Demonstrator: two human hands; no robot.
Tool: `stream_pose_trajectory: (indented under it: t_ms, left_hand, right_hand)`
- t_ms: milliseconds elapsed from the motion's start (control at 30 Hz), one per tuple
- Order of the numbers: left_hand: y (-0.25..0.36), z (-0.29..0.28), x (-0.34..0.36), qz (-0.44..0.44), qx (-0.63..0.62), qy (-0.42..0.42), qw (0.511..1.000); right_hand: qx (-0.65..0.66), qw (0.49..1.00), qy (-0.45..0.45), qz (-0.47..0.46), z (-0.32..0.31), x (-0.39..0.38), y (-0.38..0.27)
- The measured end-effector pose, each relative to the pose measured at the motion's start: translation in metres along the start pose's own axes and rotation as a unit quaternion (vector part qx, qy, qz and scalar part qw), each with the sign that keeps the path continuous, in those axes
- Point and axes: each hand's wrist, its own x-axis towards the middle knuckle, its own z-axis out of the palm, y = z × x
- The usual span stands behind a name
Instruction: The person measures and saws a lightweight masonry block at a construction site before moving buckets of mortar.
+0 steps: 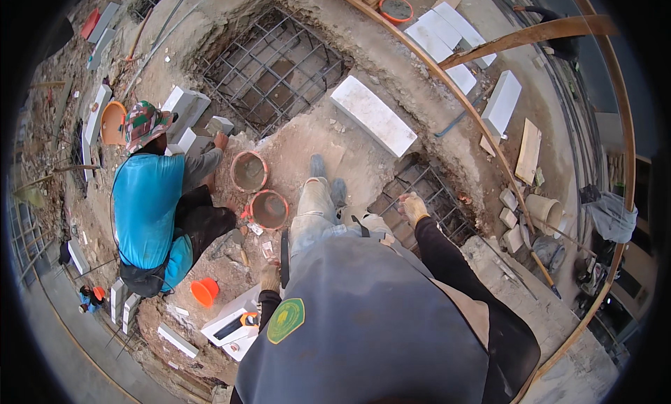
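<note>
My right hand [413,207], in a tan work glove with bare fingertips, hangs over a small pit with a steel rebar grid [440,207]. Its fingers are curled in, and whatever they may hold is hidden. My left hand [270,277], also gloved, is low at my left side beside a dark, narrow upright strip [284,257]. Its fingers are too small to read. Just below it, a handsaw [234,326] with an orange grip lies on a white block [241,306]. Two round mortar buckets [249,171] stand ahead of my left hand, holding grey material.
A co-worker in a blue shirt [148,201] squats at left, reaching toward white blocks [187,110]. A larger rebar-filled pit [272,68] lies ahead. A long white block [374,116] rests between the pits. A curved wooden rail [482,121] crosses at right. An orange bucket [205,291] lies at left.
</note>
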Motion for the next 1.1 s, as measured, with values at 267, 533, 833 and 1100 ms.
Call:
stream_pose_trajectory:
  t_ms: [267, 533, 833, 1100]
  left_hand:
    - [0.051, 0.035, 0.064, 0.035, -0.084, -0.022, 0.996]
    - [0.136, 0.054, 0.136, -0.024, -0.218, -0.028, 0.975]
    - [0.106, 0.087, 0.245, -0.078, -0.466, -0.035, 0.881]
    - [0.184, 0.227, 0.197, -0.175, -0.509, 0.172, 0.825]
  right_hand:
    - [0.078, 0.996, -0.001, 0.030, -0.011, 0.034, -0.085]
    - [-0.015, 0.998, 0.051, -0.019, 0.014, 0.016, -0.215]
    - [-0.042, 0.997, 0.056, -0.045, 0.023, 0.067, -0.323]
    - [-0.287, 0.944, 0.101, -0.125, 0.012, 0.212, -0.520]
